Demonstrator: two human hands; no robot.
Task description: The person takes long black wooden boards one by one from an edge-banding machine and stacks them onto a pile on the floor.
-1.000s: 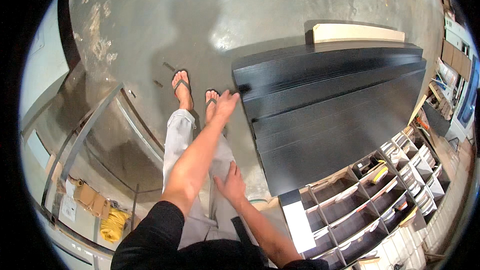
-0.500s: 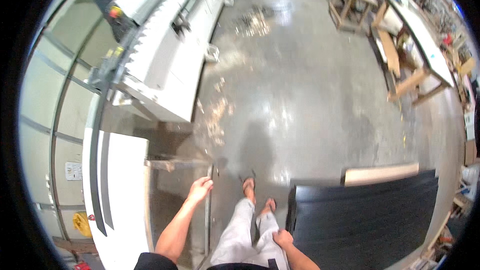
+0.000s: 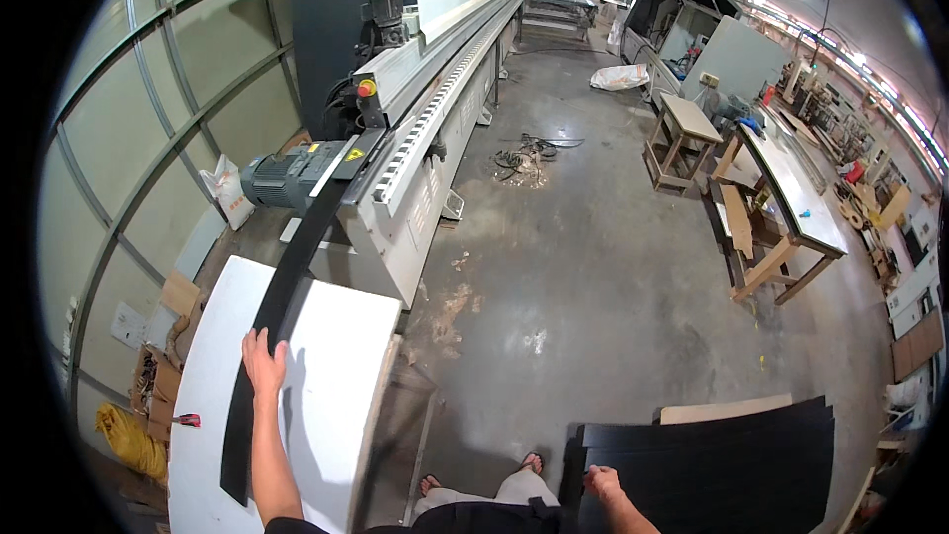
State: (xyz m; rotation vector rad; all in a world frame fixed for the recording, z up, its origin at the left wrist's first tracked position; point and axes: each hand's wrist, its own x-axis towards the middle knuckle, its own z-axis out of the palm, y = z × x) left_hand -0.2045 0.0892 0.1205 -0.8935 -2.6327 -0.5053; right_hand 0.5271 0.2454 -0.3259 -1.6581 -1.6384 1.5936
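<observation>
Fingers of the left hand (image 3: 264, 363) lie a little apart over the long black strip (image 3: 285, 289), with the thumb near its right edge; I can't tell how hard they press. The strip runs from the lower left of the frame up to the long white machine (image 3: 413, 213) at upper left. The right hand (image 3: 601, 481) curls by the stack of black boards (image 3: 717, 475) at lower right; I can't tell if its fingers pinch anything. With just one hand on it, so long a strip could swing sideways and bump the red-handled tool (image 3: 188, 420). A crooked push might make its far end slip. Under it is a smooth white board (image 3: 341, 361). Dark scraps (image 3: 534, 153) lie on the shiny gray floor (image 3: 583, 287) of this big workshop, with a white-topped workbench (image 3: 803, 198) at right.
</observation>
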